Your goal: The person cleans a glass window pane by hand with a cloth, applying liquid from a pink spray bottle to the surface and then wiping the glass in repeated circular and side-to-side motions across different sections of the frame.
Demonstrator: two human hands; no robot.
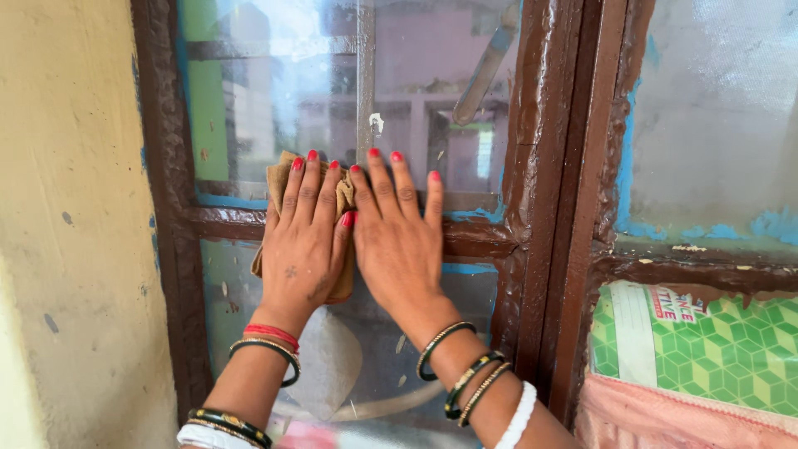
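I see my left hand (pixel 303 237) lying flat with its fingers spread on a brown cloth (pixel 342 199), pressing the cloth against the window glass (pixel 274 91) and the dark brown wooden bar (pixel 474 237) that crosses the window. My right hand (pixel 399 241) is flat and open too, just beside the left one, with its fingertips on the glass and its palm over the bar. Both wrists wear bangles (pixel 266 345).
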